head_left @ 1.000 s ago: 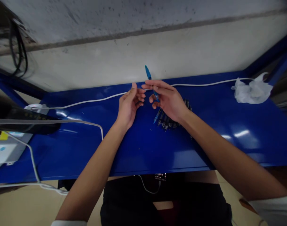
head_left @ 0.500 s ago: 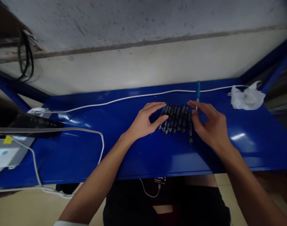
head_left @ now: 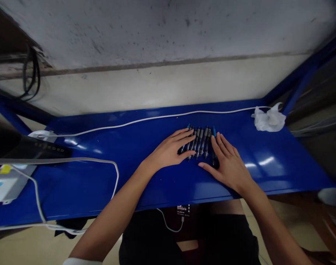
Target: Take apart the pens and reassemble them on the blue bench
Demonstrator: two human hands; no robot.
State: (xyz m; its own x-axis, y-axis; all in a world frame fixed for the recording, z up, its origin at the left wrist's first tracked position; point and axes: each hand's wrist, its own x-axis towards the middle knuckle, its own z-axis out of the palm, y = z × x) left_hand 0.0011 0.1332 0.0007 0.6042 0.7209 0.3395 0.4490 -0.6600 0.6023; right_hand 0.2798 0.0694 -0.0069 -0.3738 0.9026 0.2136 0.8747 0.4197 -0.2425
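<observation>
Several dark pens (head_left: 201, 141) with clear barrels lie side by side in a row on the blue shelf (head_left: 156, 184). A blue-tipped pen (head_left: 214, 130) is at the right end of the row, its lower part covered by my right hand. My left hand (head_left: 170, 150) lies over the left end, fingers stretched across the leftmost pens and thumb apart below. My right hand (head_left: 229, 163) rests flat against the right end, fingers extended and thumb spread toward the front. Neither hand grips a pen.
A white cable (head_left: 145, 119) runs along the back of the shelf. A crumpled white plastic bag (head_left: 269, 118) sits at the right end. On the left are a black box (head_left: 46, 149), a white device (head_left: 13, 184) and looping white cords. Below the front edge, a phone (head_left: 183, 210) is plugged in.
The blue pen at the back has come forward to the right end of the row with my right hand, which has flattened beside the pens. My left fingers have moved over the left pens.
</observation>
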